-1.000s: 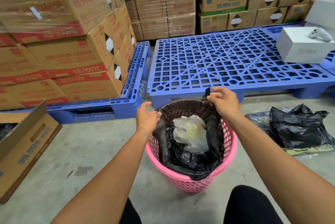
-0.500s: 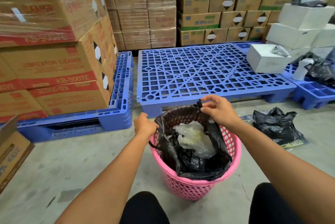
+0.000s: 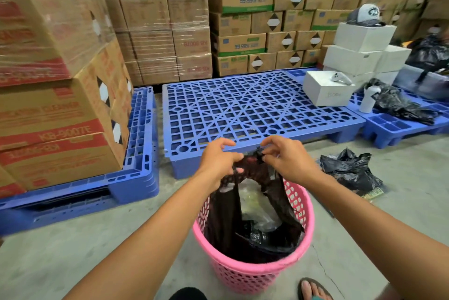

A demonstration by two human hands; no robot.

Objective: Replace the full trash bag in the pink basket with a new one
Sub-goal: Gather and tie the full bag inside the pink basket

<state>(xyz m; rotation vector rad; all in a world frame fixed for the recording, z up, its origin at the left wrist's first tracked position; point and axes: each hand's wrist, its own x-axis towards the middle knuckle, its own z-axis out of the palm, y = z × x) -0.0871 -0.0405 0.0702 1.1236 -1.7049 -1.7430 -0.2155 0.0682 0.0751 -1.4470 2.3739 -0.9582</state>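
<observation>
Now left hand [image 3: 218, 157] and right hand [image 3: 286, 156] close together, each pinching a gathered edge of the black trash bag [image 3: 226, 217], bag sitting inside the pink basket [image 3: 252, 273] on the concrete floor [image 3: 73, 251], blue pallet [image 3: 255, 110] just behind, spare black bag [image 3: 349, 171] lying to the right.
</observation>
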